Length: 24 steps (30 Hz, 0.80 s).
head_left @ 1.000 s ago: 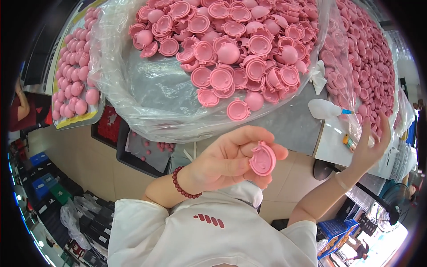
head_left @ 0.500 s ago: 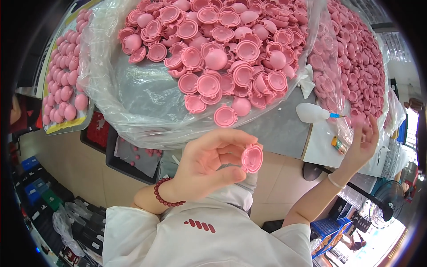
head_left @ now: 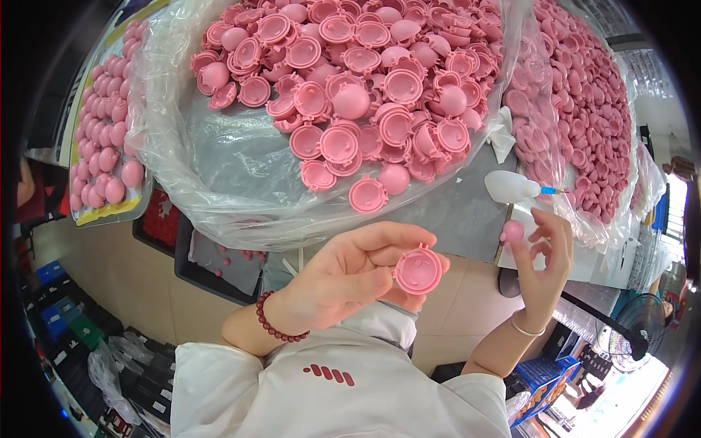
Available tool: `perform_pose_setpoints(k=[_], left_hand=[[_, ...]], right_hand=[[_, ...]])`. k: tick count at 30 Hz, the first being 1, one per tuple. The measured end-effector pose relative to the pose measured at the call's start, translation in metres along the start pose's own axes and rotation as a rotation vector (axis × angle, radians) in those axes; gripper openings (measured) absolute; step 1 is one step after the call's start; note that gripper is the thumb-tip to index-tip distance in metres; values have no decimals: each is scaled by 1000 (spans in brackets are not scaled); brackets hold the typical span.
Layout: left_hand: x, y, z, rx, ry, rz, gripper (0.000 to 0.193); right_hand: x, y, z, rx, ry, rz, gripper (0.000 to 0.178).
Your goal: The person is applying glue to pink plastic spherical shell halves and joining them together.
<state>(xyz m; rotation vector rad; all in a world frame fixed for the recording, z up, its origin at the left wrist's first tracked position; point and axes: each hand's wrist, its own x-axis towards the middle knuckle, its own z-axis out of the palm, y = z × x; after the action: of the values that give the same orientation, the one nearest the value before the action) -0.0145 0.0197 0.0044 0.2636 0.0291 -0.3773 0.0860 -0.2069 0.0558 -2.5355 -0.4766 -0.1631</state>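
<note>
My left hand (head_left: 328, 281), with a red bead bracelet at the wrist, pinches a round pink plastic half shell (head_left: 418, 270) by its edge. The shell's hollow inside faces up, showing a rim and small tabs. To the right, my right hand (head_left: 544, 255) holds another pink half shell (head_left: 512, 232) at the fingertips, its domed outside showing. The two shells are apart. Beyond my hands lies a heap of pink half shells (head_left: 350, 101) in a clear plastic bag (head_left: 241, 226). A white squeeze bottle (head_left: 511, 187) with a blue needle tip lies just past my right hand.
A second bagged heap of pink shells (head_left: 584, 124) fills the far right. At left stands a tray of closed pink balls (head_left: 109, 158). Dark bins (head_left: 191, 269) with small pink and red pieces sit below the table edge. A black fan (head_left: 635, 339) stands at right.
My right hand has come left and nearer from the right-hand heap, bringing a pink half shell. My left hand has turned its shell so the hollow side faces up more fully.
</note>
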Motion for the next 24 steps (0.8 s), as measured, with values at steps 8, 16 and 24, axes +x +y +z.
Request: perform_pose_setpoints(k=[8,16,24], left_hand=[[1,-6,-2,575,101,377,43],[2,-16,1,924,78,493,36],[2,-15,-3,1085,80,484,37]], right_hand=[[-5,3,-4,27,-150,-100,22],[-28,-50,50,548,31,-335,35],[-30,-42,59,639,-33,-336,38]])
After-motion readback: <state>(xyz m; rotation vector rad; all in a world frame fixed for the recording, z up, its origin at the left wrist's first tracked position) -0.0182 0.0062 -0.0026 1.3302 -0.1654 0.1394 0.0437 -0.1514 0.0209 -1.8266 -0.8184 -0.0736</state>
